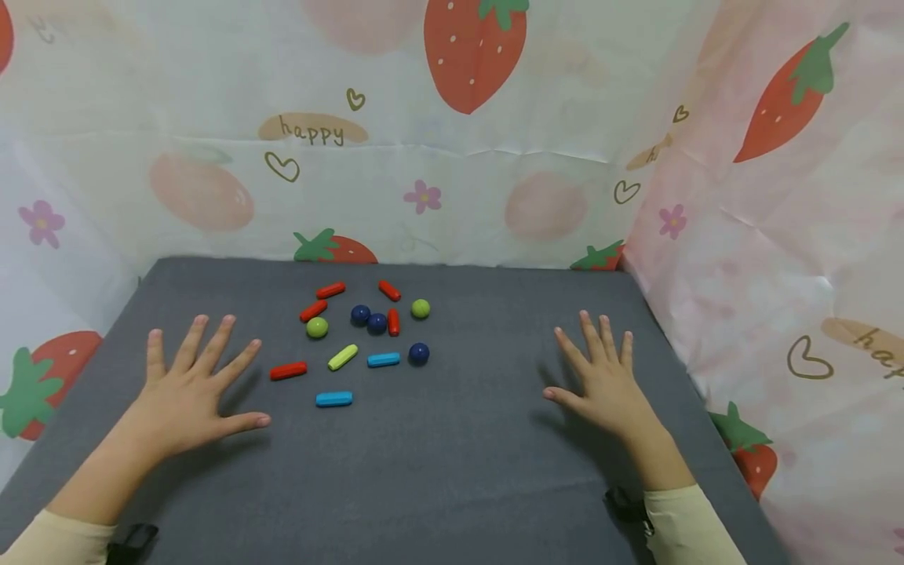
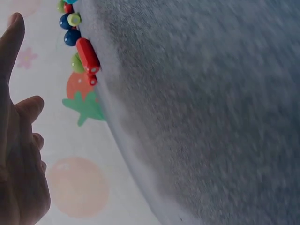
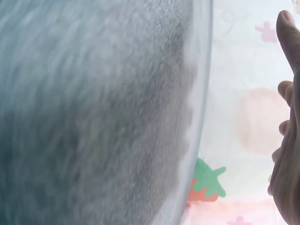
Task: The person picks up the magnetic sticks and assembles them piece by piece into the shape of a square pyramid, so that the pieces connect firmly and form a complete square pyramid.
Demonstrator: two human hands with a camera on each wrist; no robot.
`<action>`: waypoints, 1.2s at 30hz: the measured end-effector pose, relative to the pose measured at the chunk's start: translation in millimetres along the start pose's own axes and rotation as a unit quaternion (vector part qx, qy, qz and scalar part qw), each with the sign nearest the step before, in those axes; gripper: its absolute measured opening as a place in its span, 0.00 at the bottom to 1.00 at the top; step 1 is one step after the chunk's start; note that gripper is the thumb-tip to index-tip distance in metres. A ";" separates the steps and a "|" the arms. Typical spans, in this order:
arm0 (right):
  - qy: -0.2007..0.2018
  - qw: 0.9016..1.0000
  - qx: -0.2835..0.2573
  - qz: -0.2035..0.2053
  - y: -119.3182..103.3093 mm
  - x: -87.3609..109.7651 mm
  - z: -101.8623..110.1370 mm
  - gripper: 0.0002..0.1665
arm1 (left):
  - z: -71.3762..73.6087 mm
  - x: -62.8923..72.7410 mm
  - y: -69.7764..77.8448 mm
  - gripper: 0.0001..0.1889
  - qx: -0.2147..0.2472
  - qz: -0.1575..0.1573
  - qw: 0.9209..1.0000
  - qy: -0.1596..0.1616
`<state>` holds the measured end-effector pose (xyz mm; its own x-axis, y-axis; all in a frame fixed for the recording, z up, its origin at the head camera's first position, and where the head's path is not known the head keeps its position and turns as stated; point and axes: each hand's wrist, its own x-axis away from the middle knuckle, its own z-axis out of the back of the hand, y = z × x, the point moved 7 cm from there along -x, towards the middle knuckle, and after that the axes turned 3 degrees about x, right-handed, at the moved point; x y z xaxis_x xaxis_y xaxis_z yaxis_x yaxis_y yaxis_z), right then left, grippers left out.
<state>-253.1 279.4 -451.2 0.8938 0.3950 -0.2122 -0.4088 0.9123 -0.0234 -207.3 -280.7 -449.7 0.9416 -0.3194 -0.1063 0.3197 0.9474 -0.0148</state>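
My left hand (image 1: pixel 185 396) is spread out above the grey cloth, empty, left of a scatter of beads. My right hand (image 1: pixel 609 384), also spread and empty, hovers over the right part of the cloth, well away from them. Nearest the left hand are a long red bead (image 1: pixel 288 370) and a long light-blue bead (image 1: pixel 333 399). Farther in lie a long yellow-green bead (image 1: pixel 342 358), a second light-blue one (image 1: pixel 384 359), several more red ones, two round green beads (image 1: pixel 317 327) and three round dark-blue beads (image 1: pixel 419 354). In the left wrist view, the left thumb (image 2: pixel 13 44) points up, clear of the beads.
A grey cloth (image 1: pixel 452 471) covers the table. A strawberry-print curtain (image 1: pixel 452 157) stands along the back edge and both sides. Dark straps (image 1: pixel 625 506) show at both wrists, by the cream sleeves (image 1: pixel 692 526).
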 end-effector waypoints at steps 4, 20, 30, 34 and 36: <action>0.001 1.000 -0.017 0.000 -4.5 -4.4 -0.7 0.60 | -1.1 -3.1 4.7 0.61 0.013 -0.004 1.000 0.001; 0.022 0.996 -0.082 0.021 -23.3 -24.8 1.7 0.55 | -3.5 -10.9 30.1 0.58 0.085 -0.027 0.996 -0.003; 0.022 0.990 -0.134 0.038 -38.7 -46.8 6.3 0.51 | -5.5 -18.3 43.2 0.56 0.129 -0.053 0.990 0.013; 0.017 0.987 -0.151 0.051 -48.1 -53.6 6.7 0.49 | -6.7 -20.8 49.2 0.54 0.147 -0.064 0.987 0.026; 0.016 0.986 -0.157 0.054 -51.7 -56.5 6.5 0.49 | -7.9 -22.7 52.5 0.53 0.158 -0.071 0.984 0.031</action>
<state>-281.3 210.6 -431.7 0.8380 0.4791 -0.2613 -0.5422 0.7854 -0.2988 -212.7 -223.6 -455.9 0.8802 -0.4369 -0.1853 0.4733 0.8366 0.2759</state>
